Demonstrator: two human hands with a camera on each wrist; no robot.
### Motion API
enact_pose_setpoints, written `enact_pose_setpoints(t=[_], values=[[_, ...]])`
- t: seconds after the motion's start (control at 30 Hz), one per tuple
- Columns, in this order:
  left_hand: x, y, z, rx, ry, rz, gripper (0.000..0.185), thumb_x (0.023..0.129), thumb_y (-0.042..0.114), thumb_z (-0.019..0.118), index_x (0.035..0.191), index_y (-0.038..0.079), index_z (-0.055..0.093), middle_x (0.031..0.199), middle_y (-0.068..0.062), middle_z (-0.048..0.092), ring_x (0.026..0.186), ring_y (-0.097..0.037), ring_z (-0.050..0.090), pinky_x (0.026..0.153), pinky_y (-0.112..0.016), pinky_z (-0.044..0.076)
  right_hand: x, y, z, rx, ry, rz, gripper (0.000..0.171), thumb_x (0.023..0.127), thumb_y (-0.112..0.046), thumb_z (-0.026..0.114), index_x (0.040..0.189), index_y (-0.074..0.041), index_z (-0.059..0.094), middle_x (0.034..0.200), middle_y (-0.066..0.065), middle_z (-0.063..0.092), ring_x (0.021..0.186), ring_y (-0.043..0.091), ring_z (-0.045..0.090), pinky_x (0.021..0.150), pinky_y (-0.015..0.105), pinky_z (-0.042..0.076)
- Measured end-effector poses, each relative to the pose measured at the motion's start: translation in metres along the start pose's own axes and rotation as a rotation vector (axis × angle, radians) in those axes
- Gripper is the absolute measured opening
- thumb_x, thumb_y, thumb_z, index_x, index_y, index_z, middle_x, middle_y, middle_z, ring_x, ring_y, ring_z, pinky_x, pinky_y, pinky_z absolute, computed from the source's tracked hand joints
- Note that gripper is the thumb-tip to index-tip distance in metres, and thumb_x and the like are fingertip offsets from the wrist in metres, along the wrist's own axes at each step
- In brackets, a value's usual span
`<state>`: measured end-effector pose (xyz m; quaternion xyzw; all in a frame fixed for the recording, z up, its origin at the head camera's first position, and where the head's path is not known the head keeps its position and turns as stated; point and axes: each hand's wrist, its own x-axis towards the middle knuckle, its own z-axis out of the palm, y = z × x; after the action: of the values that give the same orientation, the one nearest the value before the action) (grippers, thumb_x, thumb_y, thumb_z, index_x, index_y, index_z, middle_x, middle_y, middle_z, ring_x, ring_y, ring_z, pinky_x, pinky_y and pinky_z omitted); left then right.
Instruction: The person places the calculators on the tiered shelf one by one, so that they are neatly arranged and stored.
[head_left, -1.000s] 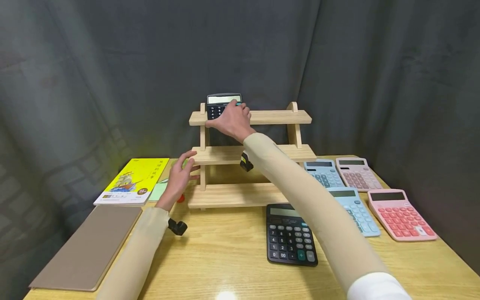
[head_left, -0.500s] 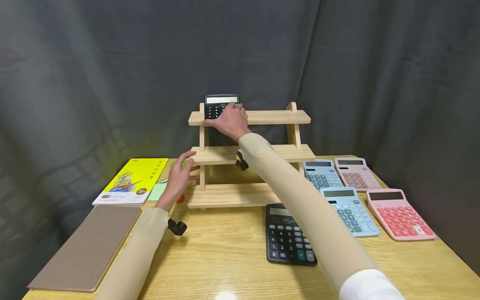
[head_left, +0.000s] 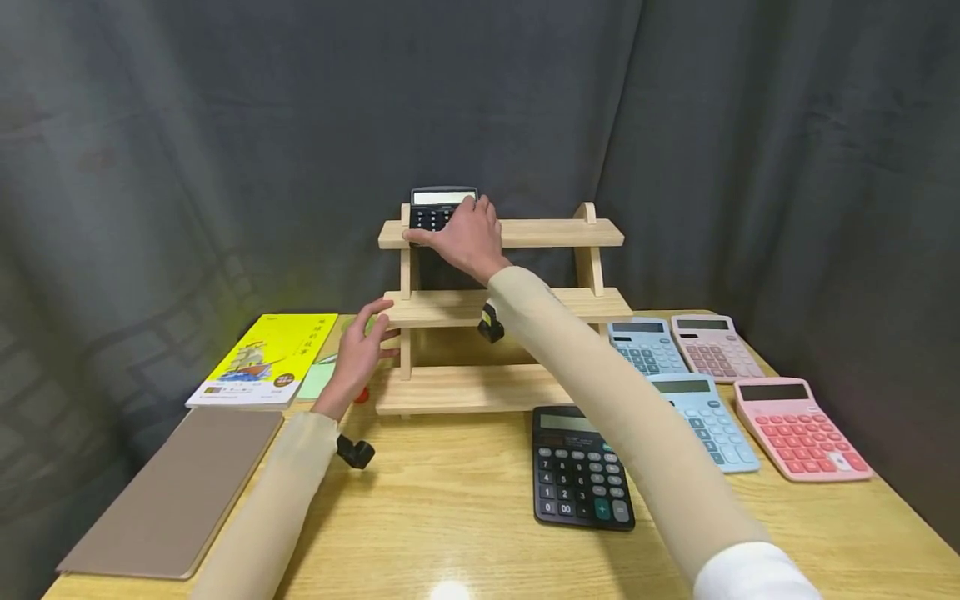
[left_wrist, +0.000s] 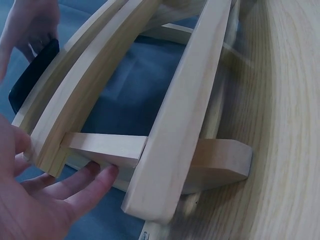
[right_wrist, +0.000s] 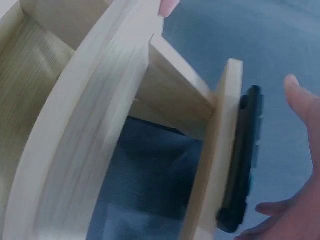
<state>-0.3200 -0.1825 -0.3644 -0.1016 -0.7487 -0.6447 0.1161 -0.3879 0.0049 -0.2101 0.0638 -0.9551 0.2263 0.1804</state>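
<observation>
A: Shift versus one second ago: the black calculator (head_left: 437,208) sits slightly further left along the top shelf (head_left: 555,234), and your right hand (head_left: 471,237) has its thumb further left.

B: Position now?

A: Left end of that shelf, display uppermost, your hand in front.

B: Grip?

A: Wide. Your thumb and fingers spread about it; the right wrist view shows a gap at the thumb. Fingertip contact: cannot tell. Your left hand (head_left: 357,358) holds the left end of the wooden rack's (head_left: 465,388) middle shelf (head_left: 442,309).

B: Around you?

A: A second black calculator (head_left: 573,487) lies before the rack, partly behind your forearm. Further right on the table (head_left: 420,492): two blue calculators (head_left: 647,348), a pale pink calculator (head_left: 716,350), a pink calculator (head_left: 802,433). Left: yellow book (head_left: 262,358), brown notebook (head_left: 176,492).
</observation>
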Motion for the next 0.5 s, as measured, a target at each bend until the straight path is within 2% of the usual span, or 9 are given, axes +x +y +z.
enact_pose_setpoints(t=[0.13,0.37,0.5], values=[[0.0,0.0,0.0,0.007,0.0,0.006,0.045,0.11,0.027,0.045,0.151,0.009,0.044,0.164,-0.006,0.027,0.126,-0.045,0.055,0.094,-0.061,0.051,-0.012,0.007,-0.01,0.061,0.015,-0.04,0.121,0.078,-0.081,0.063,0.157,0.002,0.025,0.163,0.017,0.022,0.151,0.028,0.019,0.122,0.039,0.02],[-0.001,0.0,-0.001,-0.004,0.004,0.011,0.044,0.11,0.027,0.046,0.149,0.008,0.045,0.162,-0.007,0.029,0.125,-0.047,0.055,0.095,-0.063,0.05,-0.051,0.026,-0.018,0.163,0.094,-0.167,0.103,0.083,-0.067,0.07,0.151,0.002,0.035,0.154,0.015,0.036,0.142,0.03,0.033,0.119,0.042,0.027],[-0.002,0.0,0.0,0.001,0.006,0.014,0.043,0.11,0.026,0.044,0.149,0.008,0.045,0.162,-0.009,0.03,0.125,-0.047,0.055,0.094,-0.064,0.05,-0.085,0.042,-0.019,0.192,0.059,-0.222,0.099,0.086,-0.061,0.071,0.151,0.004,0.034,0.158,0.02,0.03,0.145,0.034,0.029,0.12,0.05,0.023]])
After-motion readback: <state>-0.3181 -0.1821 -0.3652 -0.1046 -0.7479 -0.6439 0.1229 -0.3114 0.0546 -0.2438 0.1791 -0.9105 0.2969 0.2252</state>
